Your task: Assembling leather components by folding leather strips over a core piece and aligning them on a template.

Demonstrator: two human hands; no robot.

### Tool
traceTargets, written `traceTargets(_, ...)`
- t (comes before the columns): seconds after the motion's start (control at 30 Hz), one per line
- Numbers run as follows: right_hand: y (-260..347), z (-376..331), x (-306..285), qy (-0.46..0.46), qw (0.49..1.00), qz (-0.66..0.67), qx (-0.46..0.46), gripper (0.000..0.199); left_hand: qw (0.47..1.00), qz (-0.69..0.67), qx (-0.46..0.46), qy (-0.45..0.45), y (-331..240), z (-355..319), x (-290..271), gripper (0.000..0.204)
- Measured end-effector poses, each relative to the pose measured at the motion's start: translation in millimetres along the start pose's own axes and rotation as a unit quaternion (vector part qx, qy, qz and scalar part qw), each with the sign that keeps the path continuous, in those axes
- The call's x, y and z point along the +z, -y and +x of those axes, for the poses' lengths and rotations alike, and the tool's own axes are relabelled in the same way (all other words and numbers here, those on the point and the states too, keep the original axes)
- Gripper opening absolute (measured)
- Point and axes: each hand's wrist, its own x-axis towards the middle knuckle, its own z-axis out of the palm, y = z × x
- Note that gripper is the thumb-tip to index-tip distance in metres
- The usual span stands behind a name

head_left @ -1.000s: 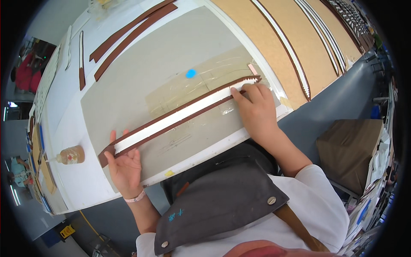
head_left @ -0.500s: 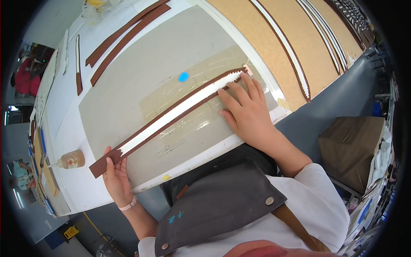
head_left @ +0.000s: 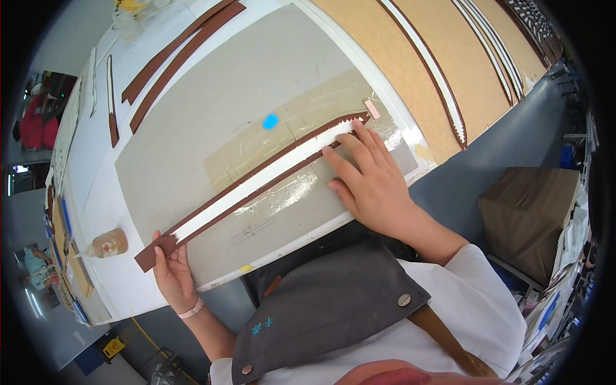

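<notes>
A long brown strip (head_left: 253, 186) with a white middle and folded brown edges lies slantwise over the grey mat, its notched far end at the right. My left hand (head_left: 172, 273) pinches the plain brown near end between thumb and fingers, by the mat's left corner. Stretched out and slightly spread, the fingers of my right hand (head_left: 372, 173) rest on the strip's lower edge near the notched end. A small pink block (head_left: 372, 109) lies just beyond that tip. Under the strip, clear tape covers part of the grey mat (head_left: 192, 128). A blue spot (head_left: 270, 121) shows above it.
An amber bottle with a nozzle (head_left: 110, 244) stands at the left. Brown strips (head_left: 186, 58) lie at the back left. More brown-and-white strips (head_left: 427, 64) lie on the tan board (head_left: 410, 96). A brown covered box (head_left: 529, 215) stands beyond the table at the right.
The strip's notched end has shifted a little toward me, away from the pink block, which now shows whole. My hands keep the same grip and touch. The whole view has tilted slightly.
</notes>
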Motion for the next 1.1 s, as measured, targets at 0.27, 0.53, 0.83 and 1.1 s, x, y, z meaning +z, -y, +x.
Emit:
traceTargets(0.27, 1.6, -2.0, -0.4, -0.003, 0.999, -0.015, 0.03, 0.049, 0.998, 0.068, 0.0, -0.015, -4.0, 3.7, 18.2, 0.046)
traceTargets(0.53, -0.2, -4.2, -1.9, -0.003, 0.999, -0.018, 0.028, 0.049, 0.999, 0.053, -0.01, -0.01, -2.1, 8.2, 8.3, 0.046)
traceTargets(0.83, 1.1, -2.7, 1.4, -0.001, 0.999, -0.024, 0.023, 0.051, 0.99, 0.133, -0.038, 0.026, -34.3, 9.3, -1.7, 0.051)
traceTargets(1.1, 1.5, -2.9, 2.6, 0.001, 0.999, -0.044, 0.021, 0.051, 0.928, 0.342, 0.017, -0.145, -27.9, 17.7, -8.8, 0.059)
